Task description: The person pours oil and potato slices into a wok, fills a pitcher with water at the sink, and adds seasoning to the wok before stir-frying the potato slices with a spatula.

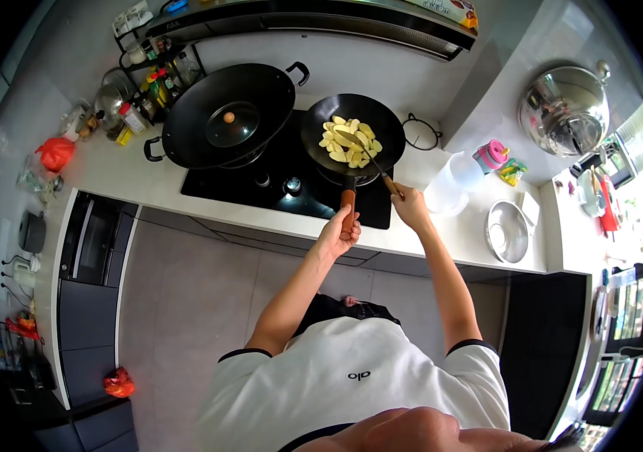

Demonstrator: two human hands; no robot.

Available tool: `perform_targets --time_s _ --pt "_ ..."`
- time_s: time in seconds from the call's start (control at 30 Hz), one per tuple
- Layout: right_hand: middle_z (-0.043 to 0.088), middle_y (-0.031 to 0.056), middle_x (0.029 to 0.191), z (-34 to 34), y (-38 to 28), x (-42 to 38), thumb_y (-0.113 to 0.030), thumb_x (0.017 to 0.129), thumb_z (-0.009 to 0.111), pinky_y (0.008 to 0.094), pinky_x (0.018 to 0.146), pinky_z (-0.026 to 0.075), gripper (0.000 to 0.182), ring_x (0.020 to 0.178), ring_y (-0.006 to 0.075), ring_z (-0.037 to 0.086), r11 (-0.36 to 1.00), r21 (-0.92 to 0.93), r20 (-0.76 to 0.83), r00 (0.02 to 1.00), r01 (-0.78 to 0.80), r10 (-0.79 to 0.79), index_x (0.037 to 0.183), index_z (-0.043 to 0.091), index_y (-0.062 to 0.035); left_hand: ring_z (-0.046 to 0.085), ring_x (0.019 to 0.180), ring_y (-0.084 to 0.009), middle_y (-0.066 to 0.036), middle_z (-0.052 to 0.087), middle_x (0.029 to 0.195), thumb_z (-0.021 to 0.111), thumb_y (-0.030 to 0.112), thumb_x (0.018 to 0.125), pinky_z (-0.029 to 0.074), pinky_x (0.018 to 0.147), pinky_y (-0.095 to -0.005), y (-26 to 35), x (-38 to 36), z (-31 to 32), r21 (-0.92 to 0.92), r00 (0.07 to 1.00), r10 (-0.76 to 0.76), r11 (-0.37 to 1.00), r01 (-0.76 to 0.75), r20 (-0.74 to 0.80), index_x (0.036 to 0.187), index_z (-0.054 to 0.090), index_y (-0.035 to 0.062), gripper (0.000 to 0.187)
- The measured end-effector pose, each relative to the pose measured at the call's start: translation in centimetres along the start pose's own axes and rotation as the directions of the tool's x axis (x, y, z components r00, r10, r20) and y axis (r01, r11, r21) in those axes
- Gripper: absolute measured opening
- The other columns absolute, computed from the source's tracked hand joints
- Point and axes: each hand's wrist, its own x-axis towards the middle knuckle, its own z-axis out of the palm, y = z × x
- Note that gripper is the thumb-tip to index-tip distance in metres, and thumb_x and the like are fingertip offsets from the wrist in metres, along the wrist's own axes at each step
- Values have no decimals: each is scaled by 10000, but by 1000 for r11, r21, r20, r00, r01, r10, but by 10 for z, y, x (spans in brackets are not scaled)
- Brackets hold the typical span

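Note:
My left hand (pixel 339 233) is wrapped round the wooden handle (pixel 348 207) of a black frying pan (pixel 319 114). That pan sits on the right burner of the black gas stove (pixel 223 183). Pale yellow slices (pixel 354 129), perhaps potato, lie in a heap in the pan. Closed on the wooden grip of a spatula (pixel 372 158) is my right hand (pixel 410 206). The spatula's blade rests among the slices, partly over them.
Left of the pan stands a large black wok (pixel 186 113) with a glass lid (pixel 242 132) inside. A translucent pitcher (pixel 453 184), a pink-lidded container (pixel 493 154) and a metal bowl (pixel 507 231) stand to the right. Above runs a range hood (pixel 299 19); seasoning bottles (pixel 157 84) stand at left.

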Motion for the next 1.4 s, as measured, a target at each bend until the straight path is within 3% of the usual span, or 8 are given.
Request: perform_targets --time_s 0.1,0.2,0.3,0.57,0.77,0.97,1.13,1.4 --pt "566 222 678 1 -13 -3 -140 789 555 393 613 450 251 622 371 555 996 78 0 999 -54 54 1009 609 -34 491 551 -106 -32 507 672 603 350 877 423 450 -182 2 0 0 6 1000 21 1000 -21 6 922 530 29 332" --pt "598 256 751 2 -11 -9 -122 788 527 441 665 462 246 747 412 602 998 -26 38 997 -65 66 997 610 -22 490 549 -107 -32 505 673 605 348 876 425 452 -184 -1 0 0 -2 1000 14 1000 -14 27 924 528 31 330" --pt "599 253 741 -6 -17 -22 -121 786 523 436 655 467 263 730 405 608 1000 -23 155 988 -21 24 1008 611 -12 490 552 -106 -33 504 676 608 346 874 425 452 -184 1 1 -2 -10 1000 13 1000 -13 26 925 530 30 329" --pt "615 249 772 5 -11 2 -122 790 507 489 706 468 231 780 438 590 995 -94 -39 999 -21 17 986 598 -39 516 549 -117 -28 508 659 579 377 890 427 446 -202 1 3 -3 3 1000 -6 1000 6 17 914 529 53 329" --pt "617 249 794 -13 -21 -18 -123 790 513 514 720 461 203 793 444 588 985 -172 135 991 20 4 968 581 -51 509 545 -113 -27 508 659 582 378 888 425 446 -201 0 2 -3 15 1000 14 1000 -14 24 916 535 55 327" --pt "627 239 812 22 -19 14 -138 798 534 508 722 472 213 799 432 598 993 -115 -13 1000 -18 16 992 574 -60 508 542 -111 -27 511 664 586 373 886 421 445 -198 1 1 -1 8 1000 -2 1000 2 10 912 535 52 326" --pt "628 245 817 13 -13 -5 -146 792 531 489 720 479 333 795 437 595 969 -236 40 997 72 -64 1112 599 -85 505 544 -110 -28 509 666 589 372 884 420 444 -194 1 2 -2 13 1000 16 1000 -16 4 921 530 44 335" --pt "642 217 839 34 -26 21 -137 819 496 501 721 485 278 834 413 613 959 -272 16 996 -85 93 1091 549 -126 482 538 -101 -29 504 681 598 365 880 393 446 -186 1 -1 0 5 1000 21 1000 -21 -4 928 522 33 345"
